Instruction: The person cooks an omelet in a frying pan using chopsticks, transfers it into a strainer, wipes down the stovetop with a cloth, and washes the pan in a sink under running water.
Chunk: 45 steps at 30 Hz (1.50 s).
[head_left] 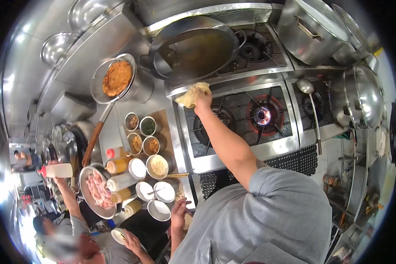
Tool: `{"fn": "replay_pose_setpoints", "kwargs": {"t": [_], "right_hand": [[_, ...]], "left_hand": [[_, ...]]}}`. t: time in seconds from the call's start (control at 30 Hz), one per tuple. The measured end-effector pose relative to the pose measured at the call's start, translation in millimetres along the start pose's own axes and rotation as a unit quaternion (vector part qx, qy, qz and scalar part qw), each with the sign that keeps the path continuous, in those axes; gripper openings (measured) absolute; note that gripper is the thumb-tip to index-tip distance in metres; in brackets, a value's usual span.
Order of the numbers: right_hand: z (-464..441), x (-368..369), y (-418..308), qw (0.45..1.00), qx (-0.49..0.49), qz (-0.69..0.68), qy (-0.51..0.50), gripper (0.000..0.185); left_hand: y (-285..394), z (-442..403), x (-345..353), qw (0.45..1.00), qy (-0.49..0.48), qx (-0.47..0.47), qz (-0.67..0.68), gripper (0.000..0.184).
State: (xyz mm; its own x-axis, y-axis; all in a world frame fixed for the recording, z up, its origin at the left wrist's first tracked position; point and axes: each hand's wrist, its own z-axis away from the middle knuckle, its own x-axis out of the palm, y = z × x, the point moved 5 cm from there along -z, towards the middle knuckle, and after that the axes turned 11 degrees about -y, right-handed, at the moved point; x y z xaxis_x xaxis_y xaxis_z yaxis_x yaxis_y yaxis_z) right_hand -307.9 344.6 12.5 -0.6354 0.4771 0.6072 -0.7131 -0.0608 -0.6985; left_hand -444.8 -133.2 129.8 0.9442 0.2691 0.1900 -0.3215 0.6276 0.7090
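My right hand (203, 99) is closed on a crumpled yellowish cloth (188, 97), at the stove's metal edge just below the large wok (226, 48). Dark oil-like liquid lies in the wok. My left hand (178, 214) hangs near the counter edge beside the white-filled containers, its fingers loosely bent and apart, with nothing visible in them. To the right of the cloth, a burner (262, 116) glows with a flame. On the counter, a strainer (92, 90) holding a browned fried piece (117, 78) rests over a metal pot (141, 90).
Seasoning tins (157, 166), squeeze bottles (117, 166) and a bowl of raw meat (84, 193) crowd the counter. A ladle (313, 110) lies across the right burner near a stockpot (308, 39). At lower left, a co-worker (101, 246) holds a bottle (57, 170) and a small bowl (119, 236).
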Motion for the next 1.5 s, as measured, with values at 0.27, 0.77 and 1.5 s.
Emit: {"fn": "replay_pose_setpoints", "kwargs": {"t": [0.27, 0.77, 1.5], "right_hand": [[-120, -88, -12, 0.822, -0.124, -0.361, -0.423, 0.022], [-37, 19, 179, 0.669, 0.253, 0.650, -0.257, 0.024], [-16, 17, 131, 0.654, 0.094, 0.636, -0.398, 0.027]], "left_hand": [[-39, 35, -29, 0.996, 0.043, 0.009, 0.077, 0.045], [-40, 94, -63, 0.965, 0.116, 0.112, 0.208, 0.044], [14, 67, -46, 0.976, 0.019, 0.160, 0.148, 0.048]]}}
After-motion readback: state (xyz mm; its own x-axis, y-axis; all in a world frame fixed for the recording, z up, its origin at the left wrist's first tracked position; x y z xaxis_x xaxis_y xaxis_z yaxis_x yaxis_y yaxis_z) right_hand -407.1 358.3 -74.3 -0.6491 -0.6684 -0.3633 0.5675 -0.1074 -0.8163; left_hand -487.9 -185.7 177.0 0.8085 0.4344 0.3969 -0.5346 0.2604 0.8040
